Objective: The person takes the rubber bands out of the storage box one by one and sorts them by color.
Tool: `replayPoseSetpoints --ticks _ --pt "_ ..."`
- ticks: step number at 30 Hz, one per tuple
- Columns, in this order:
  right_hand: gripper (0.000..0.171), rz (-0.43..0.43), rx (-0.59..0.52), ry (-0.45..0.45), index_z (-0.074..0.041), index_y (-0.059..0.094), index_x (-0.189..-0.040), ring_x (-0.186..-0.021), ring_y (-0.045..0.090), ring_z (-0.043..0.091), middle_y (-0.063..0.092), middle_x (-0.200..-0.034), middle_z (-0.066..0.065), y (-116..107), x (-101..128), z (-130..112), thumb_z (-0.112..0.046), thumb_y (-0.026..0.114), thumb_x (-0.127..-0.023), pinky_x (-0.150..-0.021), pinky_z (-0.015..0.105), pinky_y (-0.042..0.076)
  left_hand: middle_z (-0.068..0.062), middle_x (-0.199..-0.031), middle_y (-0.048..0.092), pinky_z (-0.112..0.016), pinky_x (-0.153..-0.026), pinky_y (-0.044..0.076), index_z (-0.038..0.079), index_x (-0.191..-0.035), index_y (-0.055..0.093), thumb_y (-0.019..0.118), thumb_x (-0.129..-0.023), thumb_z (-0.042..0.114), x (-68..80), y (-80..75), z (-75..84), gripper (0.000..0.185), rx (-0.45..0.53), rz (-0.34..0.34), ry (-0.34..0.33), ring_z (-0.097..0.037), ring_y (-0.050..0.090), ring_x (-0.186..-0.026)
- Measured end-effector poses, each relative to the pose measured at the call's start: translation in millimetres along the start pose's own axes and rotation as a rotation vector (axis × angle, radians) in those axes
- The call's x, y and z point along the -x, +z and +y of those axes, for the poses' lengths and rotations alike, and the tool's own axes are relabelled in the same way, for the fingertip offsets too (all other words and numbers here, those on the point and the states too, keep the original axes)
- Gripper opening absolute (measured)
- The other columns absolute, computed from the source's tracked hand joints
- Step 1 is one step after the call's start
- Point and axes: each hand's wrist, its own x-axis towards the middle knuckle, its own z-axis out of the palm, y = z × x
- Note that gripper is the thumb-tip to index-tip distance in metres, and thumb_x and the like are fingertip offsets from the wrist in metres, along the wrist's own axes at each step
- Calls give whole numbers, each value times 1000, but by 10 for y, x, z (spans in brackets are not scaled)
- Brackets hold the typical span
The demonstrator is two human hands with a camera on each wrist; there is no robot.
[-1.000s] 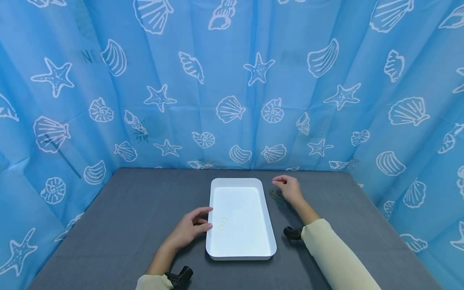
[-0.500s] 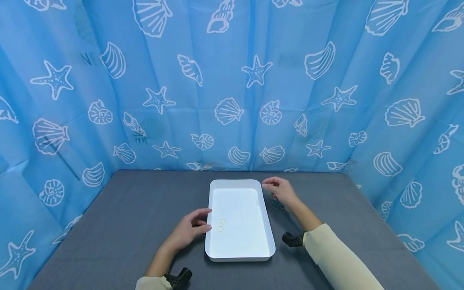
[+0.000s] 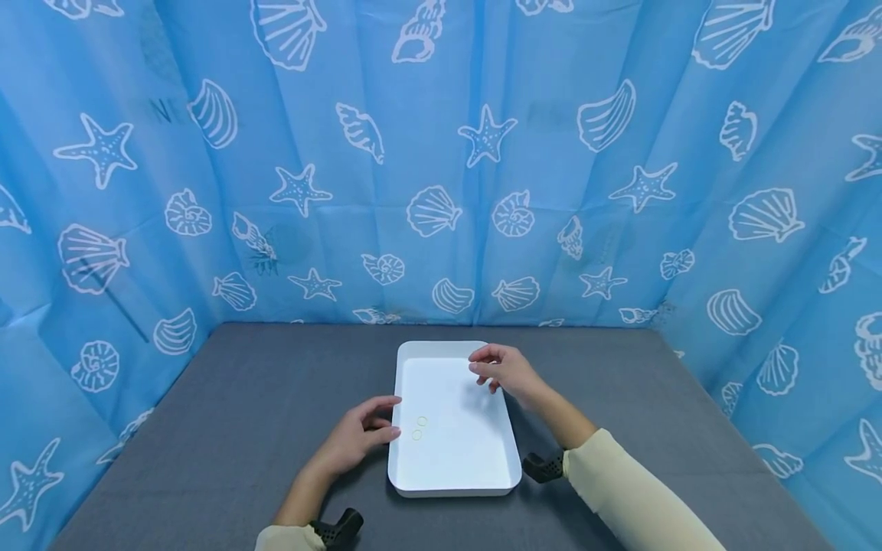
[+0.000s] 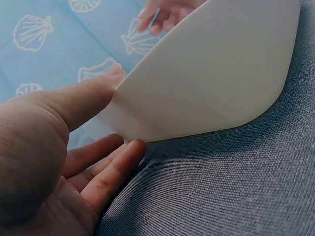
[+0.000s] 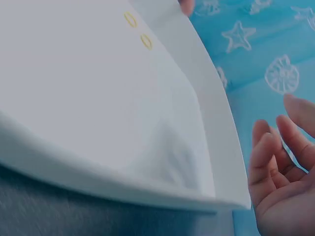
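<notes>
The left hand (image 3: 354, 436) rests on the grey table (image 3: 227, 428) at about nine o'clock from the white tray (image 3: 451, 484), its thumb and fingertips touching the tray's left rim and outer wall; the left wrist view shows the thumb (image 4: 78, 101) laid against the rim and the fingers (image 4: 110, 169) lying relaxed along the foot of the wall, not curled round anything. The right hand (image 3: 506, 369) hangs over the tray's far right corner, at about one o'clock from the tray's middle, with its fingers loosely bent and the tips drawn towards the thumb; whether anything is pinched between them cannot be told, though the left wrist view shows a thin dark sliver at those fingertips. In the right wrist view the palm and fingers (image 5: 275, 162) lie slack beside the tray's rim. Inside the tray, near the left wall and just beside the left thumb, lie two small yellow rings (image 3: 419, 428), one at about twelve o'clock of the other, close together. Cream sleeves (image 3: 634, 490) cover both forearms. A blue curtain with shells and starfish (image 3: 441, 153) closes in the table on three sides.
</notes>
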Motion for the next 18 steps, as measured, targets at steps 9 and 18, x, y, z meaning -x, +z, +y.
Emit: replayPoseSetpoints --ticks 9,18 --pt "25 -157 118 -66 6 63 -111 -81 63 28 63 -88 7 262 43 -131 -9 67 -91 -72 42 51 -21 -133 52 -38 -81 48 4 -137 53 69 -91 12 114 -21 245 50 15 -25 19 -26 58 -99" --pt "23 -296 259 -105 1 66 -109 -77 59 21 62 -84 5 407 -4 -145 -11 70 -90 -73 39 50 -16 -135 53 -40 -83 49 10 -138 53 70 -91 18 27 11 58 51 10 -8 16 -23 59 -99"
